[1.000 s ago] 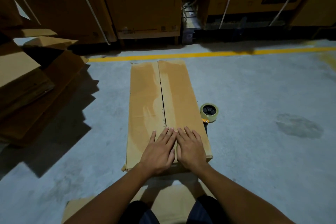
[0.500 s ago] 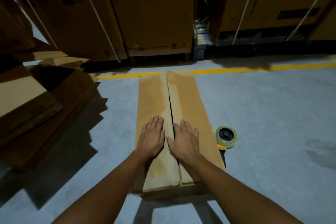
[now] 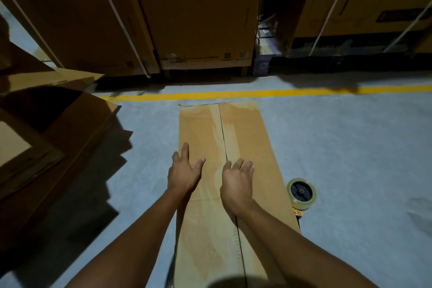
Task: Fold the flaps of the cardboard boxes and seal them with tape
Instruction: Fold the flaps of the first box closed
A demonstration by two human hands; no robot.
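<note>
A long, narrow cardboard box (image 3: 247, 128) lies on the grey floor in front of me, its two top flaps folded down and meeting along a centre seam. My left hand (image 3: 183, 172) hovers over the left flap near its outer edge, fingers spread, holding nothing. My right hand (image 3: 237, 181) is over the right flap just beside the seam, fingers loosely apart, also empty. A tape dispenser with a roll of clear tape (image 3: 302, 193) rests on the floor against the box's right side, apart from both hands.
Opened cardboard boxes (image 3: 53, 128) with raised flaps stand at the left. Large strapped cartons (image 3: 198, 18) line the back behind a yellow floor line (image 3: 280, 92). Bare concrete floor (image 3: 362, 159) stretches to the right.
Both hands slid forward along the box flaps and spread apart, lifting slightly from the seam. My view moved forward, so more of the box lies beneath my arms.
</note>
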